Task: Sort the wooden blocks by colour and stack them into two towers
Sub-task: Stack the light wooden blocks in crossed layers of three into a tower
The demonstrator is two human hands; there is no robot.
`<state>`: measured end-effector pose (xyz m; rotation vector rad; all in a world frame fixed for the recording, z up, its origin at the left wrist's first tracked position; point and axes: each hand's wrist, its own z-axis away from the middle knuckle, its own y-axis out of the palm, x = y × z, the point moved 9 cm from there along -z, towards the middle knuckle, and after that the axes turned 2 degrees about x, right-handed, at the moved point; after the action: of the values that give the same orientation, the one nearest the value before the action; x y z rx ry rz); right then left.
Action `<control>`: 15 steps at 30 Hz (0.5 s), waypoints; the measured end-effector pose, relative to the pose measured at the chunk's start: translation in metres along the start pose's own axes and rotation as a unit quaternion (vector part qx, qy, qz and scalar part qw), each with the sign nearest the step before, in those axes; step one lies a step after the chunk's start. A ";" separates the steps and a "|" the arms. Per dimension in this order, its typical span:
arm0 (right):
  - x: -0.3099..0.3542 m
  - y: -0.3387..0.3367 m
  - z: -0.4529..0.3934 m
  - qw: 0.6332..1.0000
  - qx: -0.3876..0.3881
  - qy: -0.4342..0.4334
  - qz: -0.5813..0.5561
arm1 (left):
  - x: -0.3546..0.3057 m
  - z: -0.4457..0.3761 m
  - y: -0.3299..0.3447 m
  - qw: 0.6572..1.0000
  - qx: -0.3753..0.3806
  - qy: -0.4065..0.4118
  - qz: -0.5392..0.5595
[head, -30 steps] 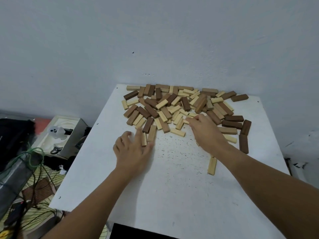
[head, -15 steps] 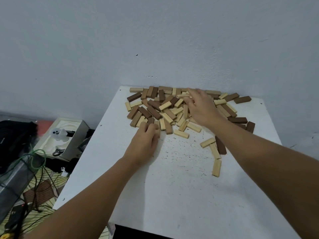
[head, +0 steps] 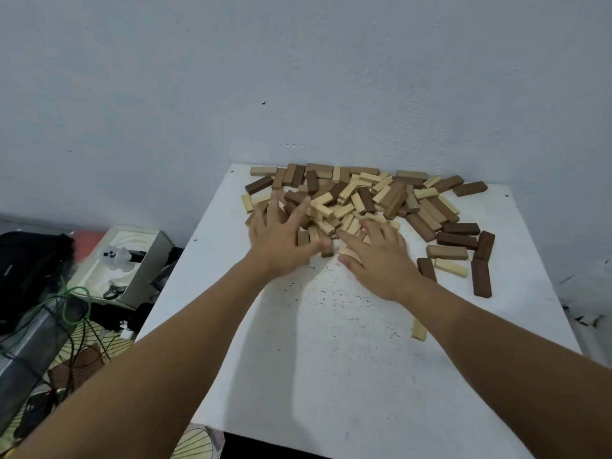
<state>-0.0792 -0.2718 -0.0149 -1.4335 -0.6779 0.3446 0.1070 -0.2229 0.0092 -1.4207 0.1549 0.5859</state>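
Both hands down flat on the near edge of the block pile (head: 357, 200), mid-frame, on the white table (head: 331, 359). No towers yet; sorting barely begun, by the look of it.

Left hand (head: 281, 240): fingers spread wide and straight, tips pressed into the pile's left side among dark and light pcs. Blurred, so can't tell whether anything is pinched under it; looks like raking, nothing gripped. Right hand (head: 381, 260): palm down, fingers fairly straight, pointing up-left into the pile centre, thumb out toward frame left. A pale block (head: 347, 251) peeks out under the fingertips; touching, no clear grip.

Key relation: pile lies straight ahead of both hands, toward the wall at frame top, spreading wider to the right. Blocks at all angles, no common long axis. Dark stragglers (head: 482, 278) at right edge mostly lie lengthwise toward the wall, nearer the right hand. One pale block (head: 419, 329) alone by the right forearm, well apart from the rest.

Look of blocks: small rectangular wood bars; pale cream, mid tan, dark brown, jumbled and overlapping in the centre, single-layer at the fringes.

Off-table at lower left: box with white figure (head: 116, 256), green cable (head: 73, 306).
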 end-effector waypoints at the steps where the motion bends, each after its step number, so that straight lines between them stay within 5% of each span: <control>1: -0.001 -0.001 -0.003 1.000 0.002 -0.001 0.000 | 0.014 0.010 0.013 0.999 0.030 -0.015 -0.028; 7: -0.001 -0.006 -0.010 1.000 -0.007 -0.008 0.022 | 0.025 0.025 0.020 0.999 -0.029 -0.013 -0.044; 15: -0.002 -0.011 -0.011 0.998 -0.033 -0.011 -0.042 | 0.018 0.027 0.009 0.991 -0.119 0.019 0.065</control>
<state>-0.0760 -0.2836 -0.0045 -1.4603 -0.7723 0.2747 0.1114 -0.1920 -0.0019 -1.6621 0.2143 0.7019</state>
